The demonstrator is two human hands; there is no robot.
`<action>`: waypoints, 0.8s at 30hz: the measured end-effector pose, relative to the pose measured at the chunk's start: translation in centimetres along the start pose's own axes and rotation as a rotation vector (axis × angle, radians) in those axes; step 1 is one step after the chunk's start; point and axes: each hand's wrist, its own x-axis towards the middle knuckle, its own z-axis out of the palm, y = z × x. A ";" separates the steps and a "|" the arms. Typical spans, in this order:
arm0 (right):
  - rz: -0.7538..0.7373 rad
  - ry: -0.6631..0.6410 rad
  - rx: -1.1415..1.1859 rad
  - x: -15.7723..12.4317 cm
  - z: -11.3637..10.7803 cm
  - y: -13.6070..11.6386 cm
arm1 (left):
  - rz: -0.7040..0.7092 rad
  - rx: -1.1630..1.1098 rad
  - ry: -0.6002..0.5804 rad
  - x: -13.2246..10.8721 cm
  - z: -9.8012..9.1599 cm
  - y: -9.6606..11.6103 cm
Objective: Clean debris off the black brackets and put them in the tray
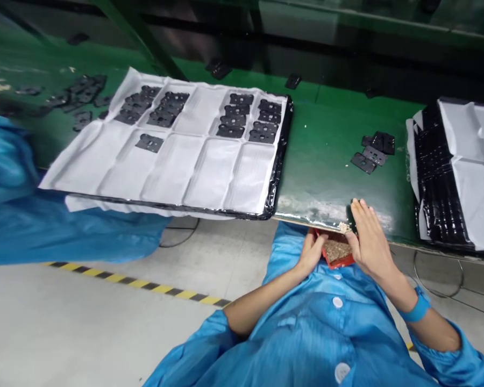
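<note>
My left hand (311, 252) grips a small red tray (339, 261) just under the edge of the green table (326, 161). The tray holds fine tan crumbs (336, 249). My right hand (369, 239) lies flat with its fingers together on the table edge, right above the tray. A little heap of the same crumbs (344, 228) sits by my right fingertips at the table's rim. A blue band (418, 308) is on my right wrist.
A big black tray lined with white sheet (210, 177) overhangs the table's front edge and carries several flat black parts (244, 115). Three loose black parts (374, 151) lie right of it. Stacked black trays (439, 183) stand at far right. A person's blue sleeve (32, 215) is at left.
</note>
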 end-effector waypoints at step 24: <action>-0.137 -0.277 0.324 -8.3 -1.1 -1.4 | 0.061 0.119 0.155 3.0 -4.1 1.4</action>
